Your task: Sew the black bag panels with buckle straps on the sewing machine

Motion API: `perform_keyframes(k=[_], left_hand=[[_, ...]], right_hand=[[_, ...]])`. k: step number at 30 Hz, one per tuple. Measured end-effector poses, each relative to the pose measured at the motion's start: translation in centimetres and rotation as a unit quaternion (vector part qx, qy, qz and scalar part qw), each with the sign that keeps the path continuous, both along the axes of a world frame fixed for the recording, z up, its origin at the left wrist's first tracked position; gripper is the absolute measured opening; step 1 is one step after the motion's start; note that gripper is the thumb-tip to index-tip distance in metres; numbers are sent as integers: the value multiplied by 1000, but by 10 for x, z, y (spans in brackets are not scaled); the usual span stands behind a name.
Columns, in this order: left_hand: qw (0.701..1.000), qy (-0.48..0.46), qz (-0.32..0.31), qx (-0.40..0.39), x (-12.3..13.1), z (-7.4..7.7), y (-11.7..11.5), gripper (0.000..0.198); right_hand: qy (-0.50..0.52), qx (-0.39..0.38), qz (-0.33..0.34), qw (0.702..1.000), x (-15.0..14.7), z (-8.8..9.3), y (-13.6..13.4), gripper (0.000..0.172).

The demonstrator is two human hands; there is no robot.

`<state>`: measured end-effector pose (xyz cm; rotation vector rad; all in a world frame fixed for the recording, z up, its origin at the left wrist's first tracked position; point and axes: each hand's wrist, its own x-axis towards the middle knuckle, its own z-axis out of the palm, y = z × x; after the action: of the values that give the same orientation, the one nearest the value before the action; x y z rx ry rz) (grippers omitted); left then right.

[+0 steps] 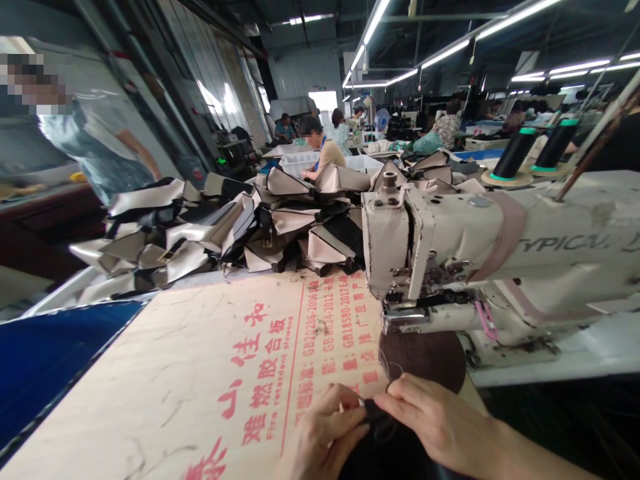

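Note:
My left hand (325, 433) and my right hand (433, 417) meet low in the view, and their fingertips pinch the edge of a black bag piece (380, 427), probably leather or fabric. Most of that piece lies below the frame. A fine thread loops near my right fingertips. Just above my hands, a round dark brown piece (425, 360) lies beneath the foot of a cream industrial sewing machine (450, 250). Neither hand touches the machine. My left hand rests over the edge of a printed plywood board (200, 380).
A heap of beige and black bag parts (225, 227) stands beyond the board, behind the machine head. Black thread cones (515, 153) stand at the right. A dark blue surface (45, 367) lies at the left. A person walks past on the left, and co-workers sit at tables beyond.

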<state>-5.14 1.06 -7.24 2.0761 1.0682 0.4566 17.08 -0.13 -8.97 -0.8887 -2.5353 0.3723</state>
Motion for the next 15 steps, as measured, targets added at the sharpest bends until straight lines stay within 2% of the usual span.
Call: perform_keyframes(k=[2, 5, 6, 8, 11, 15], left_hand=[[1000, 4, -3, 9, -1, -2, 1, 20], [997, -2, 63, 47, -2, -13, 0, 10], [995, 0, 78, 63, -2, -16, -1, 13], [994, 7, 62, 90, -1, -19, -1, 24], [994, 3, -2, 112, 2, -19, -2, 33], [989, -4, 21, 149, 6, -24, -3, 35]], right_hand=[[-12, -17, 4, 1000, 0, 2, 1, 38], [-6, -32, 0, 999, -1, 4, 3, 33], [2, -34, -3, 999, -2, 5, 3, 32], [23, -44, -8, 999, -3, 6, 4, 29], [48, -76, -30, 995, -5, 8, 6, 23], [64, -109, -57, 990, -8, 5, 6, 18]])
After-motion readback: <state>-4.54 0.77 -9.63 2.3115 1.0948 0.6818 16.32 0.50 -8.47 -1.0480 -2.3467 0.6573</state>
